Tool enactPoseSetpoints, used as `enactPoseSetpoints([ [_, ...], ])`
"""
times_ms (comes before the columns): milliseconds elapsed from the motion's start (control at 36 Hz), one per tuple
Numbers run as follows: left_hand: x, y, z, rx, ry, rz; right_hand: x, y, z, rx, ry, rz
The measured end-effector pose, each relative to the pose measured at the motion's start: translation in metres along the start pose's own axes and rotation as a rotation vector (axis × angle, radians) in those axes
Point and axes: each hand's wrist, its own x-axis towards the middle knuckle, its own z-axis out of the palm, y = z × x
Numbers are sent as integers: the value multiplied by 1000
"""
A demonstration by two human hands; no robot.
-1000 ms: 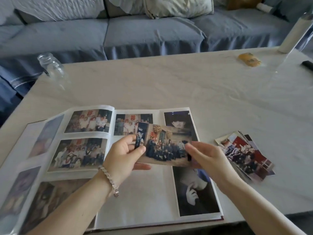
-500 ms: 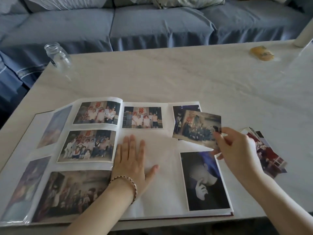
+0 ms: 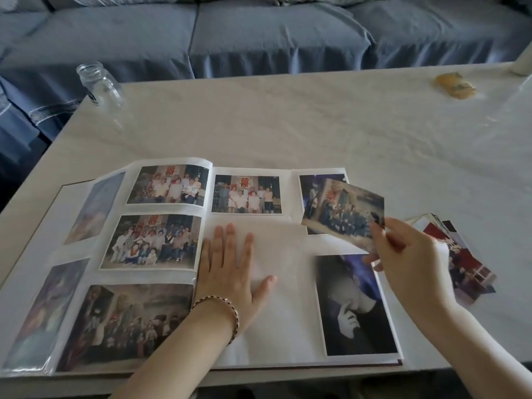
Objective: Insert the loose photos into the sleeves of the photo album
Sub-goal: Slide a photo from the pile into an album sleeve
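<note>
Open photo album point(image 3: 288, 335) on worktop point(image 3: 288, 122), left hand point(image 3: 230, 272) flat with fingers spread – pressing an empty sleeve, right hand point(image 3: 403, 254) pinching a loose photo point(image 3: 339, 211) by its corner – just above the album's right page, photo stack point(image 3: 463, 260) just beyond right hand

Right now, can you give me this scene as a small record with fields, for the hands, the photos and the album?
album: open on the table
left hand: flat on the right page, fingers straight
right hand: pinches loose photo by its corner, above the page
photo pile: on the table, right of the album
glass jar: upright, far left corner
</note>
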Motion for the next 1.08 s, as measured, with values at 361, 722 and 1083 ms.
enactPoseSetpoints([
  [361,1,-6,7,-72,-44,20,-3,-8,-3,144,-214,166],
  [722,0,1,-5,-14,-145,-24,23,-5,22,435,-552,554],
  [1083,0,2,-11,-6,-175,-25,17,-18,48,356,-542,512],
])
